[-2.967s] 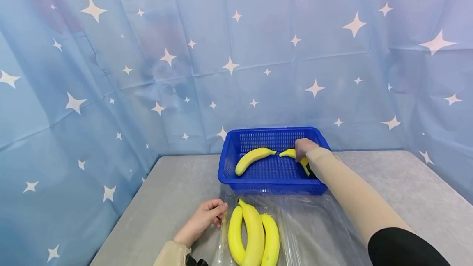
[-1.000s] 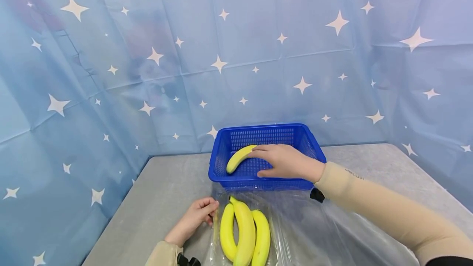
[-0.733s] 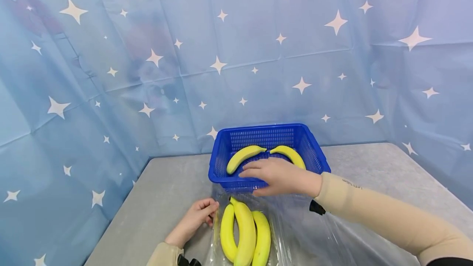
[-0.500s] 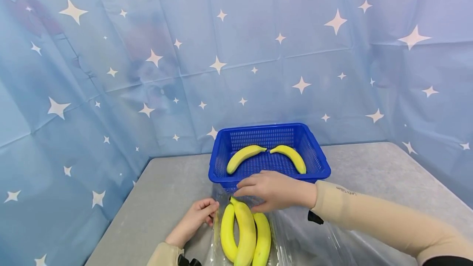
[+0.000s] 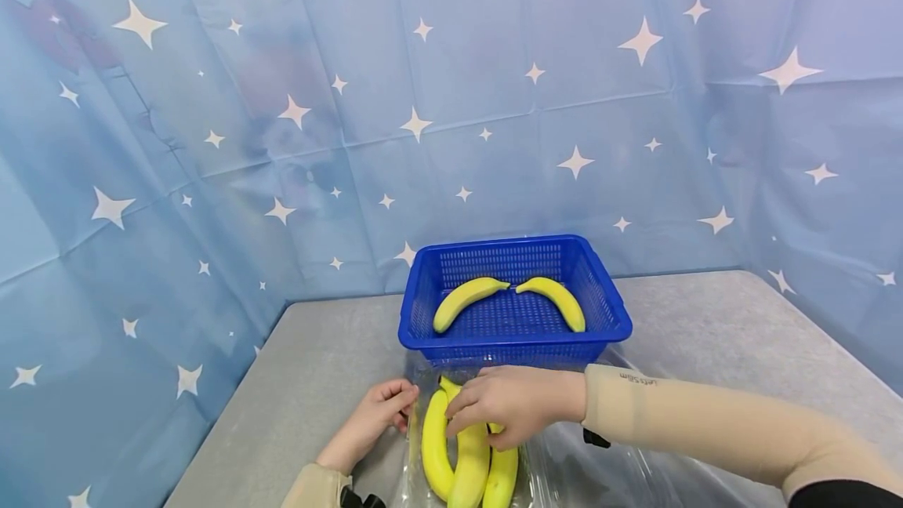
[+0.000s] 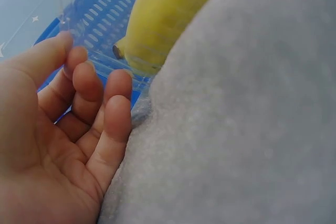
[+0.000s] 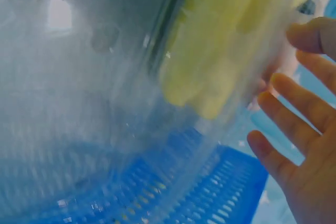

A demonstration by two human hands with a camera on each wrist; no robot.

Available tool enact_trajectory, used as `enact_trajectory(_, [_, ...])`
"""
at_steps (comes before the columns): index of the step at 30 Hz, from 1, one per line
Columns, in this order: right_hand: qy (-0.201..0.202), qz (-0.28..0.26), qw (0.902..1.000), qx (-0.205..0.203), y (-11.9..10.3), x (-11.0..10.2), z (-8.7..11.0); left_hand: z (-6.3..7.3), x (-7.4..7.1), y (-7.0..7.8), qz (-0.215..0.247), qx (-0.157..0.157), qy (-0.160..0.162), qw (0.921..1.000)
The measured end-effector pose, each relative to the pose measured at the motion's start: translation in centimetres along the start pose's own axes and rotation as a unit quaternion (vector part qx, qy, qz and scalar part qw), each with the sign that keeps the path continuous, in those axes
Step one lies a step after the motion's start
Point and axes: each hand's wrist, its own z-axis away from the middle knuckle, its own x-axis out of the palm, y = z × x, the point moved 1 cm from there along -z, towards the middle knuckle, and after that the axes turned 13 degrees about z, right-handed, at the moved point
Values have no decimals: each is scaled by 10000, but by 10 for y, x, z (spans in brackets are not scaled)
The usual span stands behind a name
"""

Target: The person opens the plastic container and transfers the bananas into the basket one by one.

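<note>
Three yellow bananas lie side by side in the left half of a clear plastic clamshell box, which is spread out in front of a blue basket. My left hand pinches the box's left edge between thumb and forefinger; the left wrist view shows the thin plastic at the fingertips, with a banana beyond. Over the upper part of the bananas is my right hand, hiding some of them. Its fingers look spread and bent a little in the right wrist view, with nothing gripped.
The blue basket stands behind the box and holds two more bananas, one at left and one at right. All this is on a grey table. A blue starry cloth hangs behind it.
My right hand has let go of the banana in the basket's right side and come forward, down over the bananas in the box. The left hand keeps its hold on the box edge.
</note>
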Motion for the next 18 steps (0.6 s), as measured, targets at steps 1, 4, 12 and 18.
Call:
enact_trajectory(1, [-8, 7, 10000, -59, 0, 2, -1, 0, 0, 0, -1, -12, 3, 10000])
enact_trajectory(4, [-8, 35, 9998, -189, -2, 7, -4, 1, 0, 1, -29, -37, 12, 10000])
enact_trajectory(12, [-24, 204, 9994, -288, -4, 14, -10, 1, 1, 2, -40, 2, 2, 10000])
enact_trajectory(18, [-14, 449, 9985, -318, -4, 17, -14, 1, 1, 2, 3, 17, -39, 10000])
